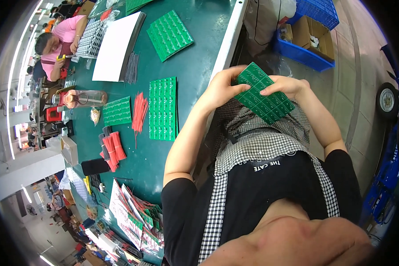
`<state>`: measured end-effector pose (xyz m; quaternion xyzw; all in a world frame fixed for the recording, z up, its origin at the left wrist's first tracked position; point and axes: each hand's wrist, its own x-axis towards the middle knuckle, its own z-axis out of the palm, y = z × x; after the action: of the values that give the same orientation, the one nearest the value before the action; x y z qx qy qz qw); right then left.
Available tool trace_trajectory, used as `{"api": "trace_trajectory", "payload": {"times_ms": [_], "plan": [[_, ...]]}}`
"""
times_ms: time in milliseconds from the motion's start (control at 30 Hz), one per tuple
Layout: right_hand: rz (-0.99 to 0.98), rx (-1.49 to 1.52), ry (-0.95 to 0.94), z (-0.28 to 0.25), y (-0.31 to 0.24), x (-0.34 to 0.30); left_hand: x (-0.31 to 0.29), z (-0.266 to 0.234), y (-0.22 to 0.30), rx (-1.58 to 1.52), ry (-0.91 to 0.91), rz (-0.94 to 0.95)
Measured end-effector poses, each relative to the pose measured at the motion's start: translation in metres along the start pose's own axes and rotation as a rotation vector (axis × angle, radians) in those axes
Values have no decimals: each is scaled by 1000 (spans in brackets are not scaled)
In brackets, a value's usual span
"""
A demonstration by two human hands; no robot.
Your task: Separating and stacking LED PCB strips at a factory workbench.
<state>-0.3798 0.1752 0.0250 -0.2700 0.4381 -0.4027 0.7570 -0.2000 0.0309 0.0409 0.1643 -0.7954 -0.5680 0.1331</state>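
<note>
A green circuit board panel (267, 99), divided into a grid of small boards, is held tilted above my lap. My left hand (224, 88) grips its upper left edge, thumb on the face. On the opposite edge my right hand (288, 86) is closed, its thumb also pressed on the face; the fingers behind the panel are hidden. Beside my left arm, a stack of similar panels (162, 108) lies on the green table (142, 162). Next to it are loose red wires (139, 113) and another green panel (117, 111).
Further along the table are more panels (170, 35), white sheets (119, 46), dark wires (132, 67), a bottle (85, 98), red wire bundles (114, 148) and a black phone (95, 166). Wired boards (137, 217) pile up nearer me. A blue crate (303, 60) holds a cardboard box. Another person (60, 42) works across the table.
</note>
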Motion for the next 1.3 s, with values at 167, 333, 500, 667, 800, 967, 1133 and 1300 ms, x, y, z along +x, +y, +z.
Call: {"api": "trace_trajectory", "payload": {"times_ms": [167, 333, 500, 667, 800, 967, 1133, 1300], "plan": [[31, 648, -57, -53, 35, -19, -26, 5, 4, -692, 234, -223], [-745, 608, -257, 5, 93, 16, -56, 74, -12, -949, 492, -342], [-511, 828, 369, 13, 62, 50, -69, 67, -15, -787, 150, -684], [-455, 670, 506, -10, 49, 60, -61, 22, 5, -261, -239, -422], [-485, 584, 520, -2, 34, 63, -12, -11, -7, 291, 351, -46], [-500, 645, 493, 5, 36, 74, 18, -14, -44, 569, 267, 158], [-500, 636, 532, 6, 36, 67, 18, -6, -50, 569, 192, 143], [-526, 645, 523, 4, 34, 66, 18, -5, -54, 560, 218, 143]]}}
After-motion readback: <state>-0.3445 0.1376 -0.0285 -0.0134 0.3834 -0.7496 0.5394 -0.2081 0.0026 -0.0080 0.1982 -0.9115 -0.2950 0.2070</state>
